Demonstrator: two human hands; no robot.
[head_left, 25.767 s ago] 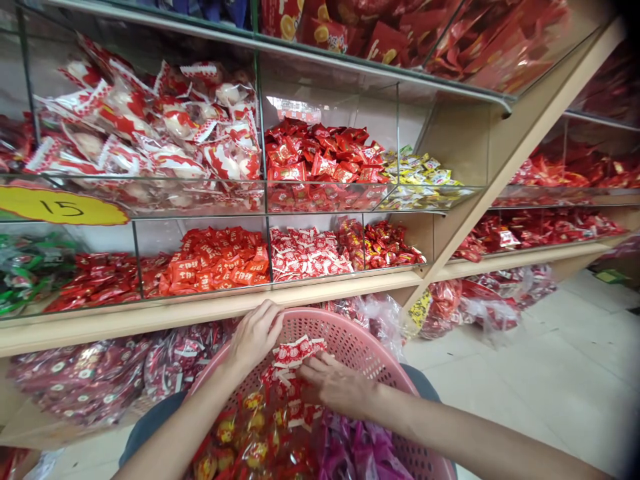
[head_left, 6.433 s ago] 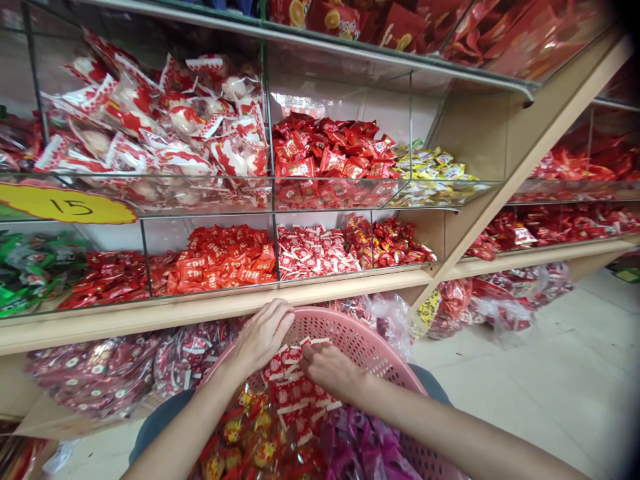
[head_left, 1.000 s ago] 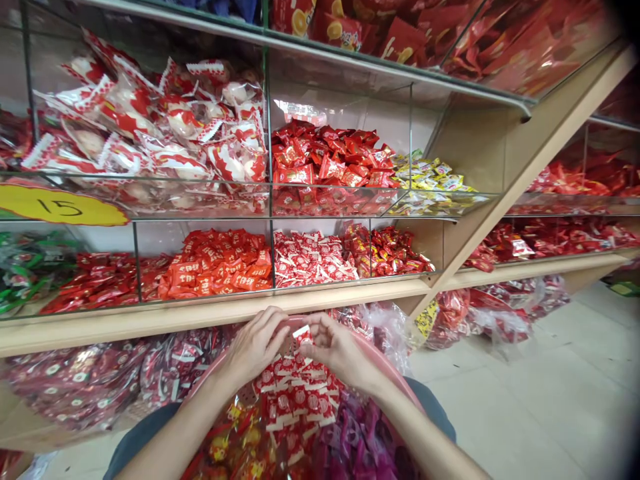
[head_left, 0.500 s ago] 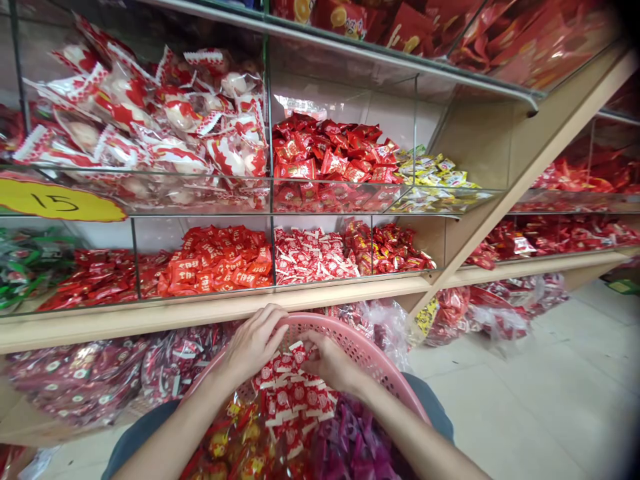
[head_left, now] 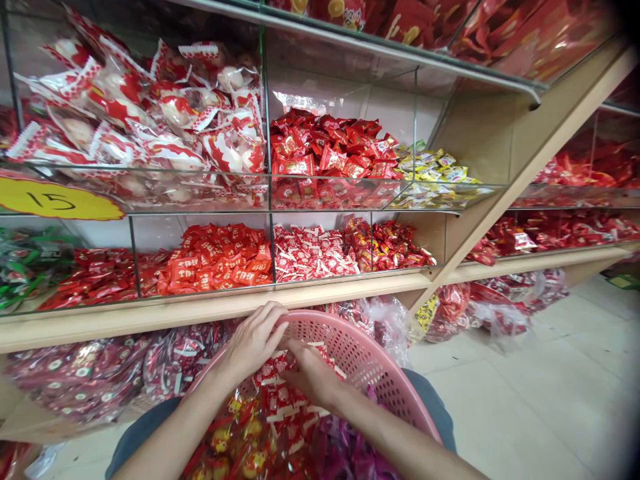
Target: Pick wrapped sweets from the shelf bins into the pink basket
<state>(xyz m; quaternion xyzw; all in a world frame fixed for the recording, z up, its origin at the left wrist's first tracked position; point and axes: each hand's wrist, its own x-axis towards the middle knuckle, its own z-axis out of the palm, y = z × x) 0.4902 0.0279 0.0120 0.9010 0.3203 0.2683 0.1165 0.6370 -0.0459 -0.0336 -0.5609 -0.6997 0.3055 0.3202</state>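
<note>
A pink perforated plastic basket (head_left: 373,350) stands between my knees, below the shelf edge. My left hand (head_left: 257,340) is closed over its far left rim. Inside the basket, my right hand (head_left: 314,375) reaches left among small red-and-white wrapped candies (head_left: 287,423). Its thumb and fingers are apart, the fingertips partly hidden near my left hand. Gold candies in clear and red wrappers (head_left: 235,440) lie at the basket's near left. Purple-wrapped candies (head_left: 345,443) lie at the near right, partly behind my right forearm.
Just beyond the basket runs a wooden shelf edge (head_left: 165,313). Glass compartments above hold red-wrapped candies (head_left: 215,260) and red-and-white candies (head_left: 313,253). A yellow price tag (head_left: 60,197) hangs at left. Bagged candies (head_left: 80,377) lie under the shelf. Tiled floor (head_left: 525,400) extends right.
My right hand has moved left and turned among the red-and-white candies, which have shifted, some now showing behind it. The left hand stays on the rim.
</note>
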